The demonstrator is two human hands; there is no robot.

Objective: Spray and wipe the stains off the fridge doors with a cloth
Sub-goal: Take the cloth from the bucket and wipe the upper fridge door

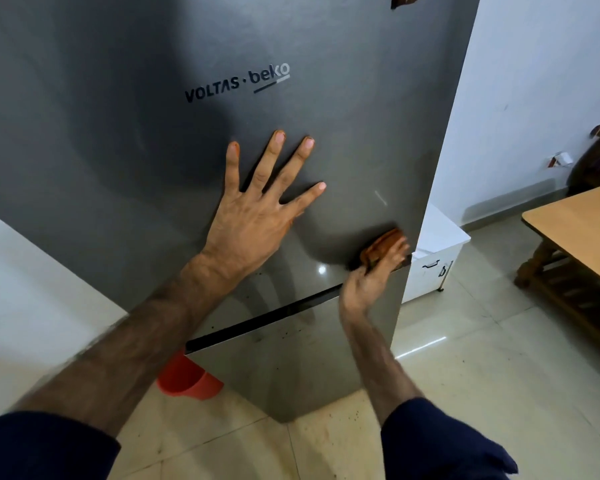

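Dark-blue sleeves (440,441) frame the view. The left hand (253,216) lies flat, fingers spread, on the grey steel upper fridge door (118,150); the right hand (371,278) grips a bunched orange-brown cloth (383,245) against its lower right corner. Wiping is underway; next, likely the speckled lower door (291,368).

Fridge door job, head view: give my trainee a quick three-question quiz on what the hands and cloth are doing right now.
1. True or false: the left hand lies flat, fingers spread, on the upper fridge door.
2. What does the right hand hold? A) a spray bottle B) an orange-brown cloth C) a door handle
3. Fill in: the cloth is pressed near the door's lower ____ corner, as the picture shows it.

Key
1. True.
2. B.
3. Right; just above the dark gap between the two doors.
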